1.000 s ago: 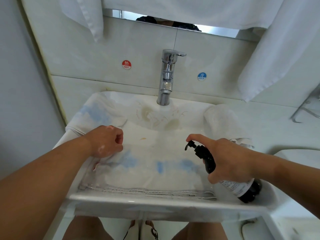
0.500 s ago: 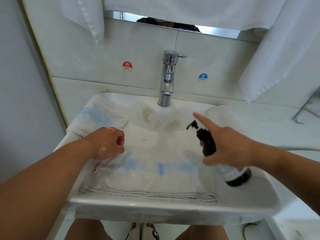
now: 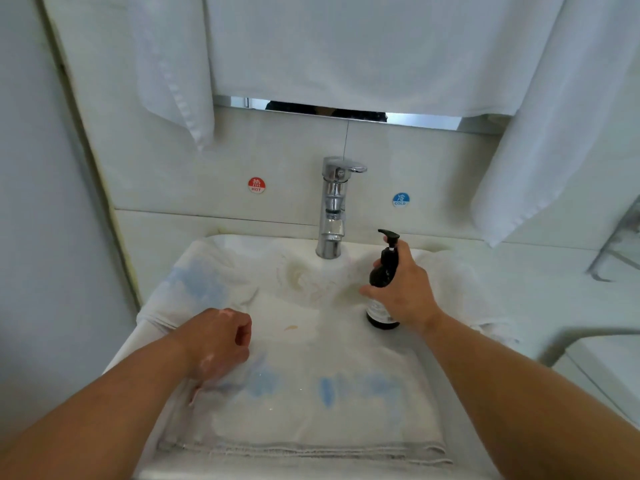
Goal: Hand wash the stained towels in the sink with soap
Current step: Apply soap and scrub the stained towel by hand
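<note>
In a tiled washroom the stained towel (image 3: 304, 393) lies spread over the sink (image 3: 346, 471), up to the faucet (image 3: 332, 209). The right hand (image 3: 401, 289) is wrapped round a dark pump bottle (image 3: 382, 271), upright just right of the faucet, nozzle pointing left toward the brown stain (image 3: 298, 275), which is nearer this hand. The left hand (image 3: 218, 344) rests curled on the towel's left side; whether it pinches cloth, I cannot tell.

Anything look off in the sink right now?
Only the expected stains: the towel shows blue patches, brown rings near the faucet and an orange spot. The soap bottle sits roughly upright in the right hand; no spill visible.
</note>
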`<state>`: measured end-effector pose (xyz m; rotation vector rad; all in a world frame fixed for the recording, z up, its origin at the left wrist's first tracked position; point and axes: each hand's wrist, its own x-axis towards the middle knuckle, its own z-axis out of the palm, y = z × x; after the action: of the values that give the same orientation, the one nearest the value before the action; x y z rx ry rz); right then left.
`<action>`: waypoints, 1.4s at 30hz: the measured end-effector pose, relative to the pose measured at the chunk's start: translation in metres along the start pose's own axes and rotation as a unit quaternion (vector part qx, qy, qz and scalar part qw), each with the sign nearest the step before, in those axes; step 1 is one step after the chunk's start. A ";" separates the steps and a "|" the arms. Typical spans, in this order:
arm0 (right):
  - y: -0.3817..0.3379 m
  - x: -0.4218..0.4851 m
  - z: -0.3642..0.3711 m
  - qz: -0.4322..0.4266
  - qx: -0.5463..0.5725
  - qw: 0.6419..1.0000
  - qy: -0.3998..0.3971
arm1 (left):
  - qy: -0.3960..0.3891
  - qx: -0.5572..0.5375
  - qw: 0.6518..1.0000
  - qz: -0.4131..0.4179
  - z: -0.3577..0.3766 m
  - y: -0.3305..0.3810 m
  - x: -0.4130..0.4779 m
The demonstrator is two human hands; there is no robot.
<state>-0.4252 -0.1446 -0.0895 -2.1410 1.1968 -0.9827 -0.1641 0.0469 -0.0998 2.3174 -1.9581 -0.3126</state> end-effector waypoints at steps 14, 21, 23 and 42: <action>-0.048 -0.051 -0.047 0.052 -0.151 0.987 -0.007 | -0.075 0.149 0.985 -0.036 0.001 0.000 0.012; -0.094 -0.071 -0.001 -0.123 -0.186 0.970 -0.093 | -0.049 0.128 0.989 -0.061 -0.001 0.013 0.005; -0.096 -0.067 0.022 -0.128 -0.202 0.944 -0.227 | -0.015 0.089 0.995 -0.029 -0.002 0.007 0.002; -0.060 -0.037 0.003 0.043 0.244 0.939 -0.237 | -0.103 -0.295 0.949 0.042 -0.002 0.012 -0.005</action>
<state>-0.4054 -0.0825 -0.0620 -1.7649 0.7113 -0.5913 -0.1758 0.0501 -0.0948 1.8662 -1.7132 -1.0099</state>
